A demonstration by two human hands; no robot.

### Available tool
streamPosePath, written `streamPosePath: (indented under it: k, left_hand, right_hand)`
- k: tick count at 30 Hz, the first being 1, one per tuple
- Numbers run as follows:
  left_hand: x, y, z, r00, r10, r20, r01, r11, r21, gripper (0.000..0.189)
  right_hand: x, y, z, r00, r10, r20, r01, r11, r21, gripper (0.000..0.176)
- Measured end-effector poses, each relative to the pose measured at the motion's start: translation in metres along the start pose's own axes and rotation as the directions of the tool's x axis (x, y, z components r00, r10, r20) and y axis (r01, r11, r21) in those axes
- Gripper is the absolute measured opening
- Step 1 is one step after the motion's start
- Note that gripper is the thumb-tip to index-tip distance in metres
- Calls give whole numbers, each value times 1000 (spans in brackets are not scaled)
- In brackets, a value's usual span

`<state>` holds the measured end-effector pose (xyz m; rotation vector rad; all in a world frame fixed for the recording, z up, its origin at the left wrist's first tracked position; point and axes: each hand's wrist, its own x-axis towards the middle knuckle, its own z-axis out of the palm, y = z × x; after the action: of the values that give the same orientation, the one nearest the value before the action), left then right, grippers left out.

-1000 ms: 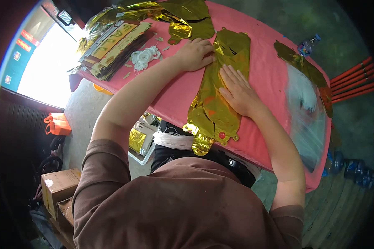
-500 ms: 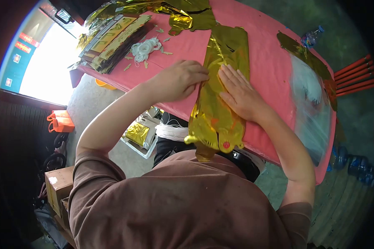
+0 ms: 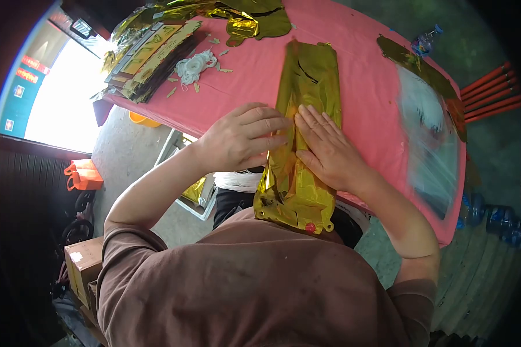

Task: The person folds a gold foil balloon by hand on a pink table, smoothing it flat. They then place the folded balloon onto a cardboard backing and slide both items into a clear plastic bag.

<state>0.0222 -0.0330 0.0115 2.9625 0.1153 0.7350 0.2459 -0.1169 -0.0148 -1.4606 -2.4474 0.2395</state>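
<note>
A flattened gold foil balloon (image 3: 310, 75), folded into a long strip, lies over the front edge of the pink-covered table (image 3: 364, 110). Its near end hangs toward my body, with small tabs and a red dot (image 3: 311, 228). My right hand (image 3: 330, 147) rests flat on the foil's middle, fingers stretched out. At the left edge of the strip is my left hand (image 3: 243, 136), its fingers loosely bent and apart, their tips over the foil. The foil beneath those fingers is creased and partly raised.
Printed packets (image 3: 150, 61) are stacked at the table's left, beside white string (image 3: 195, 67). More gold foil (image 3: 260, 23) lies at the back. Clear plastic bags (image 3: 428, 144) lie on the right, near a bottle (image 3: 425, 41). A white tray (image 3: 200, 211) is below the table.
The foil strip has shifted toward my body, its far end now nearer. My right hand has slid down along it. My left hand has moved lower, its fingers more spread.
</note>
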Motion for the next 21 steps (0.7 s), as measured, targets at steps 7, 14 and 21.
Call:
streamPosePath:
  k: [7,14,21]
  left_hand:
    - [-4,-8,12,996,56,-65,-58,998,-24,28]
    - [-6,-10,12,996,-17,-89,7,995,-104,24]
    - [-6,-11,16,970,-213,-117,172,943,-286,21]
  right_hand:
    - [-1,3,2,1000,-11,-20,10,1000,-25,59]
    - [-14,35,-26,997,61,-47,-29,862,506,41]
    - [-30,18,-43,993,-54,-110,82,960,267,43]
